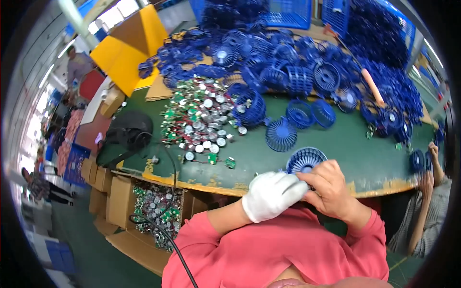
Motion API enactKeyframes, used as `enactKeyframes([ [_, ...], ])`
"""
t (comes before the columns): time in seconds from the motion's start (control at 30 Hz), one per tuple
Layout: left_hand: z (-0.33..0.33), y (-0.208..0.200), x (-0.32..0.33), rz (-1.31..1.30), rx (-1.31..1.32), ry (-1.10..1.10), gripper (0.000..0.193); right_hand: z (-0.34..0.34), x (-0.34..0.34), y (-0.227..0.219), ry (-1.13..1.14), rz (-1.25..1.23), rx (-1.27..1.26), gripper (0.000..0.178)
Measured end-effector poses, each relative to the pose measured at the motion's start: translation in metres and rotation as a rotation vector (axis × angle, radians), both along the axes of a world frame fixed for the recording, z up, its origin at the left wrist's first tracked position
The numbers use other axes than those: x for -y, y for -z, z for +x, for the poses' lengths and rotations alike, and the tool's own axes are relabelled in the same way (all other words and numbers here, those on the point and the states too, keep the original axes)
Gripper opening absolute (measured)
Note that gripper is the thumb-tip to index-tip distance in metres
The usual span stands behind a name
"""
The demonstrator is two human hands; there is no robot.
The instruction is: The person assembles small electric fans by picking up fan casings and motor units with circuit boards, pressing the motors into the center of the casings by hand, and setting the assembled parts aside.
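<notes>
Green worktop with chipped yellow edge, bearing a heap of blue plastic parts.
Below the edge, at left: open cardboard box, filled with small motors and circuit boards; on the worktop, left of centre: one pile of the same, motors silver, boards green; left hand, white-gloved, fingers curled; right hand, ungloved, thumb and fingers drawn in against the glove, cannot tell whether either grips anything; one round blue basket, slotted, just beyond the hands, near the edge, partly covered by them.
</notes>
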State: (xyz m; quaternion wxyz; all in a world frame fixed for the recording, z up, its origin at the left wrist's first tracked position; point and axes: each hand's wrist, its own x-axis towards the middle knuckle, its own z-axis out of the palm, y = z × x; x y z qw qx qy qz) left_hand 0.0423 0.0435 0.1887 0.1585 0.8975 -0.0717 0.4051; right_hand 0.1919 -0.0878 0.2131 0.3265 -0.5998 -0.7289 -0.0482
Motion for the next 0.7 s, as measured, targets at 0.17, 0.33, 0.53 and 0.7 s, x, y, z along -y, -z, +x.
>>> enactKeyframes([
  [0.17,0.001,-0.003,-0.003,-0.008,-0.071,-0.102,0.042,0.006,-0.005,-0.012,0.072,-0.040,0.122,0.032],
  [0.33,-0.001,-0.006,-0.012,-0.219,-0.335,-0.109,0.059,0.016,-0.019,-0.016,0.153,-0.075,0.331,0.026],
  [0.53,0.000,0.009,-0.016,-0.171,-0.408,-0.089,0.044,0.026,-0.022,-0.019,0.043,-0.238,0.318,0.028],
  [0.7,-0.001,0.005,-0.020,-0.132,-0.484,-0.070,0.040,0.028,-0.022,-0.021,-0.023,-0.295,0.251,0.026],
])
